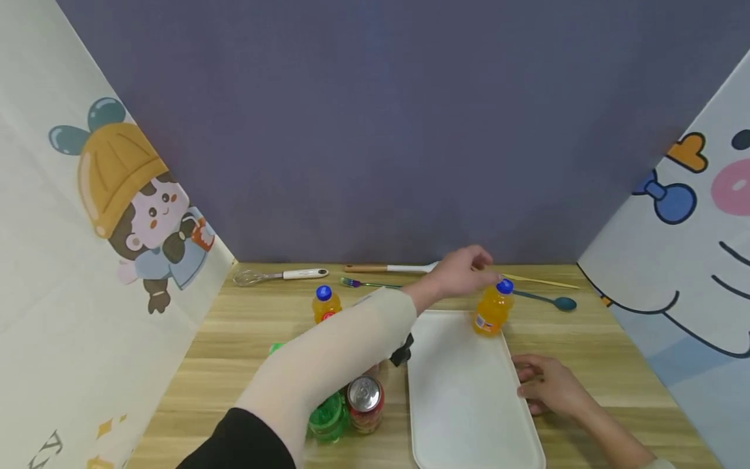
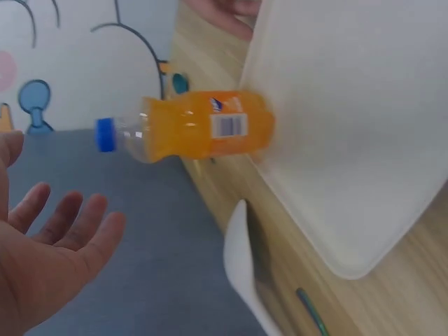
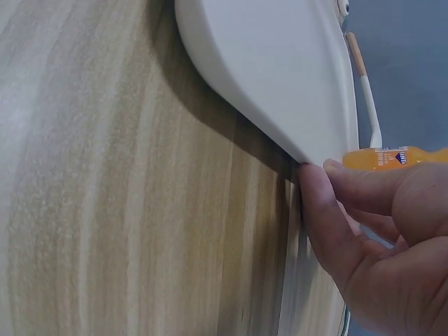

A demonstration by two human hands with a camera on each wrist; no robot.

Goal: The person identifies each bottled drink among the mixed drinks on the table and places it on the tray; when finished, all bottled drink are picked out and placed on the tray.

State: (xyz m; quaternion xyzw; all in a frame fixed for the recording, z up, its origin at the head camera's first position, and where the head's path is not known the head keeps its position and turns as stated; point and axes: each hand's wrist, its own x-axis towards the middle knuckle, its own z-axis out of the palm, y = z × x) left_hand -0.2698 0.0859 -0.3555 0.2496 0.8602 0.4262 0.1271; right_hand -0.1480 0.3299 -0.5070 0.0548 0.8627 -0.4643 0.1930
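Note:
A white tray (image 1: 469, 391) lies on the wooden table. At its far right corner stands an upright bottle of orange drink (image 1: 493, 309) with a blue cap. My left hand (image 1: 459, 273) is beside the bottle's top. In the left wrist view, that hand (image 2: 56, 259) has its fingers loosely bent, apart from the blue cap, holding nothing. At the tray's right edge, my right hand (image 1: 547, 384) pinches the rim between thumb and finger, as the right wrist view shows of the hand (image 3: 392, 238).
Left of the tray are a second orange drink bottle (image 1: 325, 304), a drink can (image 1: 366, 404) and a green container (image 1: 328, 417), partly behind my left arm. Along the back lie a whisk (image 1: 281, 275), a wooden-handled white utensil (image 1: 389, 268), a fork (image 1: 354, 283) and a teal spoon (image 1: 562, 303).

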